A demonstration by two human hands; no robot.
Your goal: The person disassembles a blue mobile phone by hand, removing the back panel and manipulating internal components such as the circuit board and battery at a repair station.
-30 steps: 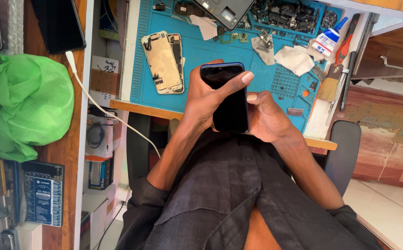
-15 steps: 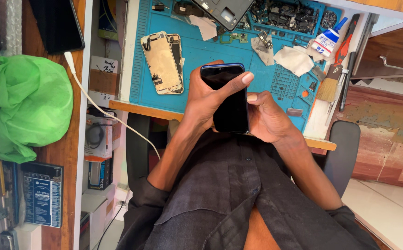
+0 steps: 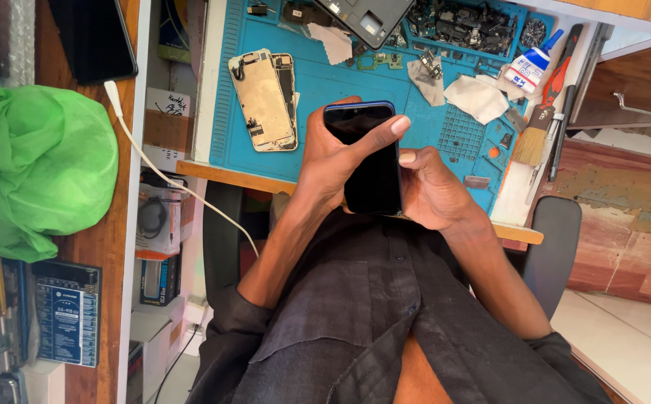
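Dark phone [image 3: 370, 161] clasped between both hands' grip.

Green bag [image 3: 37, 168], opened phone chassis [image 3: 264, 101]

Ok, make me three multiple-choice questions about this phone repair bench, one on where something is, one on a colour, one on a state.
1. Where does the opened phone chassis lie?
A. on the blue work mat
B. on the green bag
C. on the person's lap

2. What colour is the bag on the wooden shelf?
A. red
B. green
C. white

3. What state is the screen of the phone in the hands?
A. lit with a picture
B. shattered into pieces
C. dark

Answers:
1. A, the chassis rests on the mat, left of the hands.
2. B, the crumpled bag is bright green.
3. C, the screen is black while the left hand and right hand grip the phone.
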